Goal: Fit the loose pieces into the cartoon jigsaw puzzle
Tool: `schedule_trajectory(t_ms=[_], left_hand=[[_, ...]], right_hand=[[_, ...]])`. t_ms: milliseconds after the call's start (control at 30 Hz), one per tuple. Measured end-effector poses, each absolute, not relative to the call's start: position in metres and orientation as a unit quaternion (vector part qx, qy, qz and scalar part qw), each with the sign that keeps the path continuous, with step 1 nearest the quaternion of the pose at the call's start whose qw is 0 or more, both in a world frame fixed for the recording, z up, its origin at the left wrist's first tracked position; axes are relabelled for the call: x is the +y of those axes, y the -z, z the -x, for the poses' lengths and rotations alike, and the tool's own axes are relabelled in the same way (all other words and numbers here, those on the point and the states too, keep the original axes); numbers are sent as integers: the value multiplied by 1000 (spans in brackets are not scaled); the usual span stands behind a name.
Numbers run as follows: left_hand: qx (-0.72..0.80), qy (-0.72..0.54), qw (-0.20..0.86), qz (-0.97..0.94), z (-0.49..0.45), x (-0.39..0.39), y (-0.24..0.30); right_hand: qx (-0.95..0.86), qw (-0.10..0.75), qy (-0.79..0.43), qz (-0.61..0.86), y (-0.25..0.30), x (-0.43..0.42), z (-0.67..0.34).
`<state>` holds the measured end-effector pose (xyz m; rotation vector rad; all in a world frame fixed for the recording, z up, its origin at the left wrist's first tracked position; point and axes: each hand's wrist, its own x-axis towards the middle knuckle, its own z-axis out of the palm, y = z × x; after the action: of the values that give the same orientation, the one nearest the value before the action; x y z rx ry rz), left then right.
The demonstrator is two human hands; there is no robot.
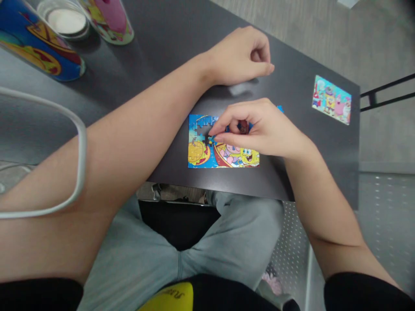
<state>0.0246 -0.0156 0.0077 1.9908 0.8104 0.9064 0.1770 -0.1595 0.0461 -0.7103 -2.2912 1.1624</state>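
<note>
On the dark table lies a jigsaw puzzle (197,152) showing cartoon figures, a burger and a blue background. A gap in its upper left part shows the table between joined pieces. My right hand (259,127) reaches over the puzzle from the right and covers its upper right part. Thumb and index finger pinch a small blue-and-yellow puzzle piece (212,139) at the edge of the gap. Beyond the puzzle, my left hand (243,56) rests on the table with its fingers curled in and nothing visible in them.
A small cartoon picture card (332,100) lies near the table's right end. At the far left stand a blue printed can (48,47), a pink printed can (112,21) and a round container with a white top (67,21). A pale curved frame (81,164) crosses in front of my left forearm.
</note>
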Motion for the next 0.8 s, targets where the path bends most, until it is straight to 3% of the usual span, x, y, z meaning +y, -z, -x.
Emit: schedule_trajectory(t_ms=[133, 333, 667, 800], left_hand=[[314, -364, 388, -786, -26, -15, -6], [306, -365, 382, -792, -28, -18, -8], [311, -353, 415, -779, -22, -13, -9], [321, -344, 426, -773, -17, -15, -12]], right_hand=[[-872, 183, -370, 263, -42, -162, -170], [-884, 197, -339, 255, -37, -161, -170], [-828, 247, -359, 353, -52, -156, -176], [-801, 323, -244, 441, -68, -141, -217]])
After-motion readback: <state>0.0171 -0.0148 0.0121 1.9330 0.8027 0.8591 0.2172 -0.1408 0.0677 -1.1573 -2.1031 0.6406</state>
